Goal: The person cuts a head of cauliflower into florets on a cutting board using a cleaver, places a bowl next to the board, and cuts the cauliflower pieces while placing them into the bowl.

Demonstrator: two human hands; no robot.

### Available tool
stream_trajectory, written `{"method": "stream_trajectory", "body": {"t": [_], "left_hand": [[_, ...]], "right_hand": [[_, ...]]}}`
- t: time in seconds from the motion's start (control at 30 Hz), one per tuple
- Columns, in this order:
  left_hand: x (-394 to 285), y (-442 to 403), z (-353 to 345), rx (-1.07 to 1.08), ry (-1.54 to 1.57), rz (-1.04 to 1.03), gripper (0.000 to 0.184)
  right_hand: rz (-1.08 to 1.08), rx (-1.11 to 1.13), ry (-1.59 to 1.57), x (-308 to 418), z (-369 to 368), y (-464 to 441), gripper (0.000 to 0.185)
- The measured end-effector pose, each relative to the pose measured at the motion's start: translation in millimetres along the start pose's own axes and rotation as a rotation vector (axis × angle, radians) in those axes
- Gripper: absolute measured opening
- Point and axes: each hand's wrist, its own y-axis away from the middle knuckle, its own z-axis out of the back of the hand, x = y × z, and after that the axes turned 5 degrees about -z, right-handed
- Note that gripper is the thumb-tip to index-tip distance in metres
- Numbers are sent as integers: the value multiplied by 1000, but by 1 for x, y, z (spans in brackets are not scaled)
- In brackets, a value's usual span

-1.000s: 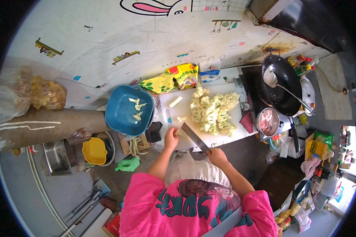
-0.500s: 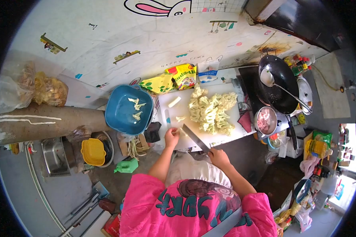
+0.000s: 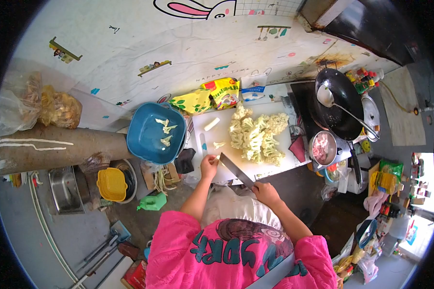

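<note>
Blue basin (image 3: 142,137) beyond left edge of white cutting board (image 3: 219,132) — pale florets (image 3: 166,140) inside. Left hand (image 3: 209,167) at board's near-left corner, fingertips pinched on small pale piece. Knife (image 3: 236,170) slants over near edge, tip beside piece. Cauliflower (image 3: 255,137) heaped toward right edge. Right hand (image 3: 267,193) — closed round knife handle, off near edge.
</note>
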Motion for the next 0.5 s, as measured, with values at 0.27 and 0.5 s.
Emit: {"method": "stream_trajectory", "body": {"t": [0.27, 0.5], "left_hand": [[3, -7, -3, 13, -37, 43, 13], [15, -8, -6, -15, -71, 7, 16]], "right_hand": [[-49, 72, 15, 11, 9, -5, 28], [-120, 151, 80, 15, 5, -12, 29]]}}
